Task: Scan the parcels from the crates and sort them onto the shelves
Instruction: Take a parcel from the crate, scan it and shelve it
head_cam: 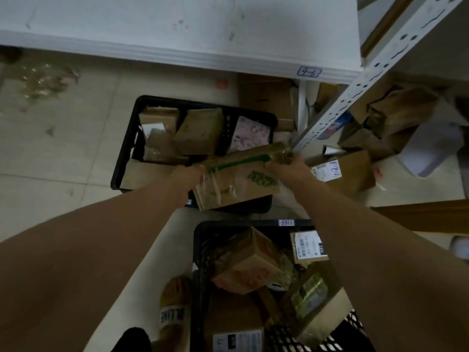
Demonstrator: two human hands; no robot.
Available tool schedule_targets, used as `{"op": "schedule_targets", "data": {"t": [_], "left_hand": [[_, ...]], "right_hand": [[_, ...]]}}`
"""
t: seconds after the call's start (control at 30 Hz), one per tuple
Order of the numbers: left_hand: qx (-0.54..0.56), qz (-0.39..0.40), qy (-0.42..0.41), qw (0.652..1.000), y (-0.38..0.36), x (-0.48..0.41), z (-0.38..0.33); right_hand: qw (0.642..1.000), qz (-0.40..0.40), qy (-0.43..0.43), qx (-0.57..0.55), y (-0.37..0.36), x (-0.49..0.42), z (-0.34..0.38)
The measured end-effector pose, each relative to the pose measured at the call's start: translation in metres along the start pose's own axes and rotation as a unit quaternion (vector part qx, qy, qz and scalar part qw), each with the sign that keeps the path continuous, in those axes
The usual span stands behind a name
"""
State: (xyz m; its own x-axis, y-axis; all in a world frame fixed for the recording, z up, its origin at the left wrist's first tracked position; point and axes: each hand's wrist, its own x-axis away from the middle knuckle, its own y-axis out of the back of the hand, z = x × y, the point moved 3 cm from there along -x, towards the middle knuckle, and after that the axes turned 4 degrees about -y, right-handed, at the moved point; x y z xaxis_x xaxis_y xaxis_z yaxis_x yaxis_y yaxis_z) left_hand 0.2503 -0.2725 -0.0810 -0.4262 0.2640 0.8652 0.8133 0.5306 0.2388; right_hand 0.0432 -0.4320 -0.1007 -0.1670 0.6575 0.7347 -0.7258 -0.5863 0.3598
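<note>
1. Above the far black crate (127, 148), both hands hold up a flat cardboard parcel (238, 179) printed in green and wrapped with clear tape; it is tilted, its near edge low over the crate's front rim.
2. Left hand (189, 174): it grips the parcel's left end, with the fingers closed around that edge. Motion blur hides how each finger lies.
3. Right hand (289, 165): it holds the parcel's upper right corner, with the fingers curled over the far edge, close to the foot of the perforated metal upright (355, 92).
4. Inside the far crate lie several brown boxes, among them a tilted carton (199, 130) and, beside it to the right, a pink patterned parcel (250, 134).
5. Nearer the person stands a second black crate (200, 250), also holding parcels: a box with orange print (251, 262), a packet with a white barcode label (308, 245), and a parcel with a green label (309, 295) under the right forearm.
6. A white shelf board (177, 34) crosses the top of the view, carrying a small handwritten tag (309, 71) on its front edge.
7. To the right, on a lower shelf behind the upright, sit more brown parcels; one labelled box (350, 171) has blue handwriting on its sticker and lies just beyond the right hand.
8. At the bottom, a tan slipper (175, 308) with a lettered white band rests on the pale tiled floor (63, 148) just beside the near crate.
</note>
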Motion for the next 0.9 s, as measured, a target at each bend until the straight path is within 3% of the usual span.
{"op": "schedule_targets", "data": {"t": [0.07, 0.27, 0.53, 0.63, 0.9], "left_hand": [[0.008, 0.024, -0.031, 0.999, -0.004, -0.001, 0.001], [0.084, 0.062, 0.005, 0.995, 0.011, 0.022, 0.01], [0.163, 0.049, 0.017, 0.985, 0.042, 0.219, -0.058], [0.159, 0.025, 0.008, 0.987, 0.056, 0.299, -0.09], [0.155, -0.011, -0.065, 0.986, 0.078, 0.442, -0.114]], "right_hand": [[1.0, -0.005, 0.005, -0.026, -0.001, -0.002, -0.004], [0.996, -0.021, -0.075, -0.034, 0.025, 0.037, -0.012], [0.986, -0.047, -0.083, -0.136, 0.095, 0.167, 0.036], [0.982, -0.022, -0.088, -0.168, 0.12, 0.223, 0.068], [0.992, -0.049, -0.015, -0.116, 0.182, 0.365, 0.163]]}}
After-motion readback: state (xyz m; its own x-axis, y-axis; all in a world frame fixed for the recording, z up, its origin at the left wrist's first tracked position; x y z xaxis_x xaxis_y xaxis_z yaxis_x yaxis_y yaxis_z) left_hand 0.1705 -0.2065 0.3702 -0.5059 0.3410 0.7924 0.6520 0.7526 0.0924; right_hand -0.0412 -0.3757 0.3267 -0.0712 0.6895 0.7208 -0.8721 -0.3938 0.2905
